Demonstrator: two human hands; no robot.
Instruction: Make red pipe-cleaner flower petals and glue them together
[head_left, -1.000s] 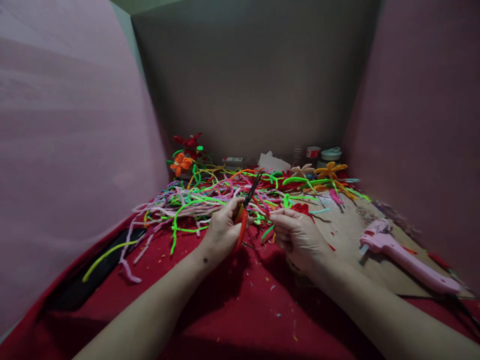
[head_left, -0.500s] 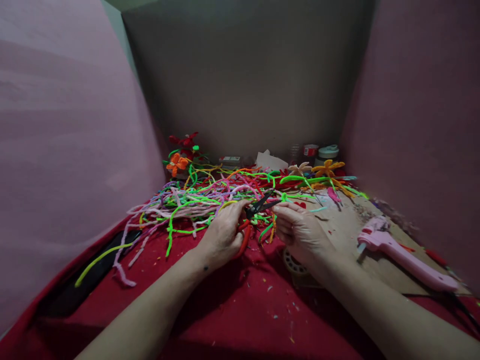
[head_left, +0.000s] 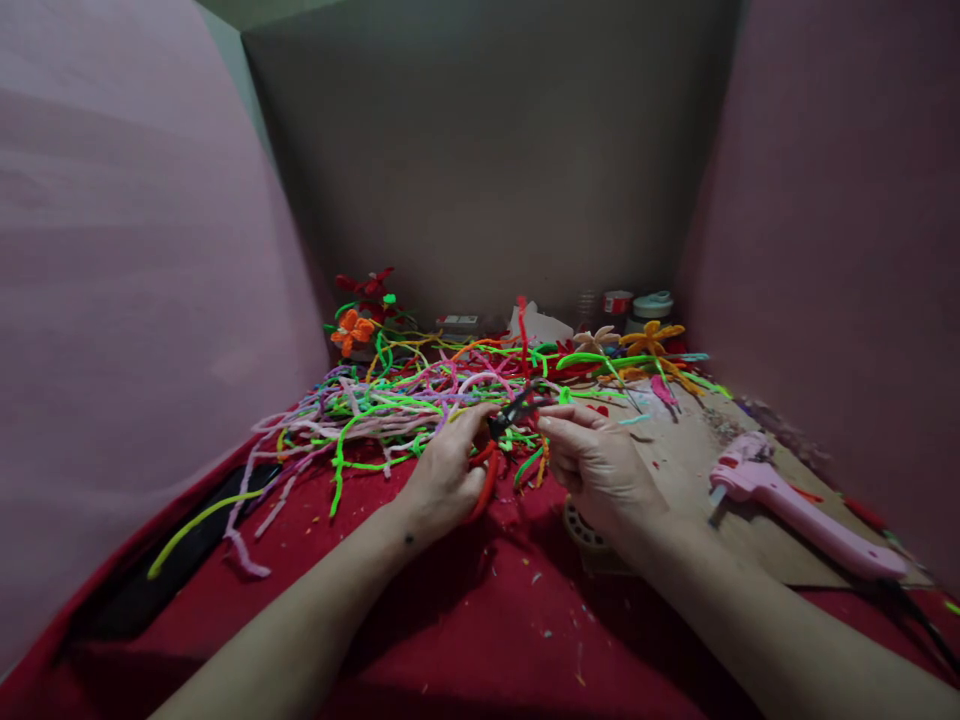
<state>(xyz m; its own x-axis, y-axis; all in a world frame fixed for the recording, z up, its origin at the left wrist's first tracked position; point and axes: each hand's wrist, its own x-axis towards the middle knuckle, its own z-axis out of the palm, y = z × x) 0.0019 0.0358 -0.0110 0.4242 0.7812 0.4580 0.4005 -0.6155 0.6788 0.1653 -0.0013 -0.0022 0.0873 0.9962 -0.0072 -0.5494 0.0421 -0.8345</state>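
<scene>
My left hand (head_left: 442,475) is wrapped round a pair of scissors (head_left: 487,488) with red handles and dark blades. The blades point away and to the right, closer together and slightly blurred. A red pipe cleaner (head_left: 523,335) stands upright at the blades, its lower end running down to the fingertips of my right hand (head_left: 600,465), which pinch it. Whether the blades touch the red strand I cannot tell. Just beyond both hands lies a tangled heap of pipe cleaners (head_left: 405,405) in pink, green, purple and other colours.
A pink glue gun (head_left: 802,515) lies on a brown board (head_left: 675,480) at the right. Below my right wrist sits a round holed spool (head_left: 581,525). Pipe-cleaner flowers (head_left: 352,330) and a lidded jar (head_left: 652,308) stand at the back. Scraps dot the red cloth (head_left: 517,630).
The scissor blades have come closer together. A red pipe cleaner now rises upright beside them. My right hand has shifted slightly left, towards the scissors.
</scene>
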